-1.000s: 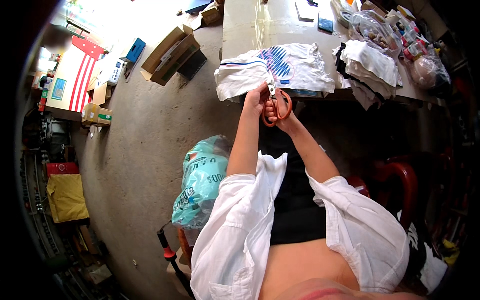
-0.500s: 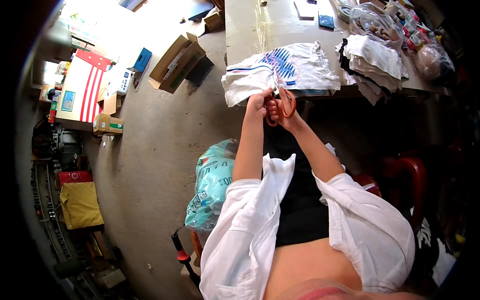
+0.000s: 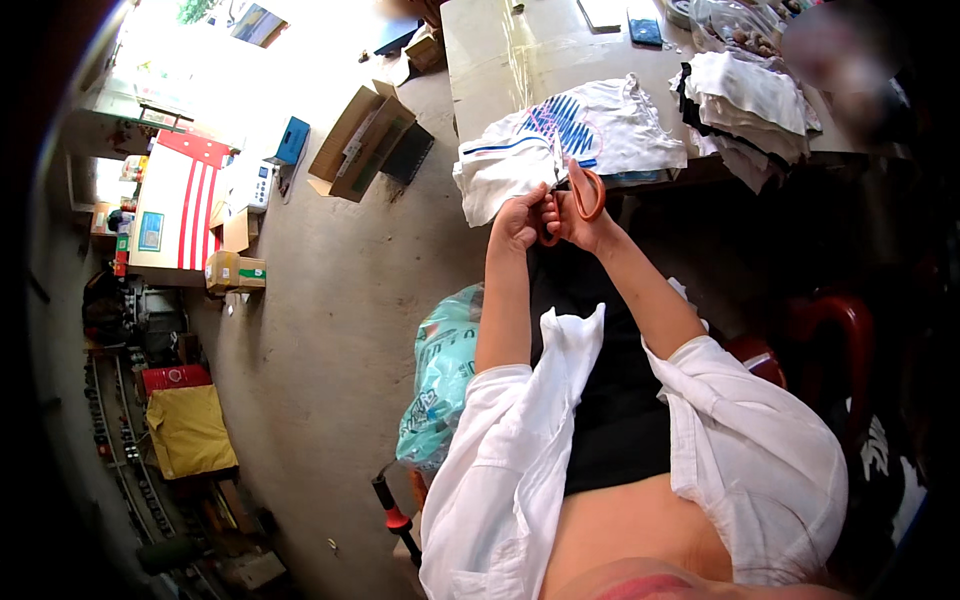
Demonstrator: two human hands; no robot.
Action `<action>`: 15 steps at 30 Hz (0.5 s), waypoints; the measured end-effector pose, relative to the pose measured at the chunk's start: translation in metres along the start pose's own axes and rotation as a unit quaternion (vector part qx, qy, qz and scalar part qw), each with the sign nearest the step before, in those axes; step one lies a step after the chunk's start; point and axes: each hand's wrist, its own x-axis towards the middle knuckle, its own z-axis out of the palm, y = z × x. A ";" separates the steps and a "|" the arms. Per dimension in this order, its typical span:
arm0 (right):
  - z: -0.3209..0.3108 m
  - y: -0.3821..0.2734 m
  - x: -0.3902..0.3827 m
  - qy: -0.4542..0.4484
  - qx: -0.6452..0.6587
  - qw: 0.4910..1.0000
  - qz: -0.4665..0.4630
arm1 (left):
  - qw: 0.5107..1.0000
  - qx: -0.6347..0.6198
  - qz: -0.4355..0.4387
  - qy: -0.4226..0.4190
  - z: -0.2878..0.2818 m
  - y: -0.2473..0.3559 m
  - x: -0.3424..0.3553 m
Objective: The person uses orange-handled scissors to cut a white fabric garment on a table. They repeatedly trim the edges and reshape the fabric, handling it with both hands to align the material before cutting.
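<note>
A white printed cloth [image 3: 635, 135] with blue scribbled lines and a dark blue stripe lies at the table's near edge, its left part hanging a little over. My right hand [image 3: 578, 222] is closed round the orange handles of a pair of scissors [image 3: 579, 187]. The blades point away from me, at the cloth's near edge; how far apart they are is hard to make out. Just left of the scissors, my left hand [image 3: 516, 220] pinches the near edge of the cloth. Its fingertips are partly hidden, close against my right hand.
A pile of folded white and dark cloths [image 3: 745, 105] sits right on the table [image 3: 485, 60]; a phone [image 3: 645, 30] lies farther back. On the floor to the left stands an open cardboard box [image 3: 350, 145]. A teal plastic bag [image 3: 440, 370] is beside my left arm, a red chair [image 3: 850, 350] to my right.
The whole view has shifted slightly, so surroundings on the left sit farther right and lower. Both hands keep their grips, on the cloth and the scissors, near the cloth's edge.
</note>
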 end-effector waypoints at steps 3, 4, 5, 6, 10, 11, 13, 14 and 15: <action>-0.001 0.003 0.005 0.029 0.010 0.999 -0.019 | 0.999 -0.036 0.004 -0.037 0.000 -0.005 0.002; 0.000 0.004 0.008 0.047 0.028 0.998 -0.030 | 0.995 -0.071 -0.004 -0.071 -0.003 -0.007 0.004; 0.001 0.005 0.010 0.064 0.046 0.996 -0.040 | 0.989 -0.105 -0.012 -0.104 -0.005 -0.008 0.006; 0.005 0.004 0.007 0.071 0.057 0.994 -0.058 | 0.987 -0.105 -0.012 -0.123 -0.004 -0.010 0.005; -0.004 0.002 0.004 0.076 -0.038 0.993 -0.076 | 0.989 -0.071 0.033 -0.122 -0.005 -0.016 0.005; -0.005 0.000 0.002 0.080 -0.050 0.992 -0.078 | 0.986 -0.078 0.037 -0.144 -0.009 -0.016 0.007; -0.002 -0.003 -0.004 0.089 -0.056 0.992 -0.075 | 0.986 -0.089 0.066 -0.125 -0.013 -0.018 0.012; -0.003 -0.005 -0.008 0.097 -0.049 0.992 -0.071 | 0.988 -0.092 0.088 -0.083 -0.013 -0.020 0.017; -0.003 -0.008 -0.013 0.105 -0.041 0.991 -0.069 | 0.989 -0.094 0.109 -0.043 -0.012 -0.021 0.024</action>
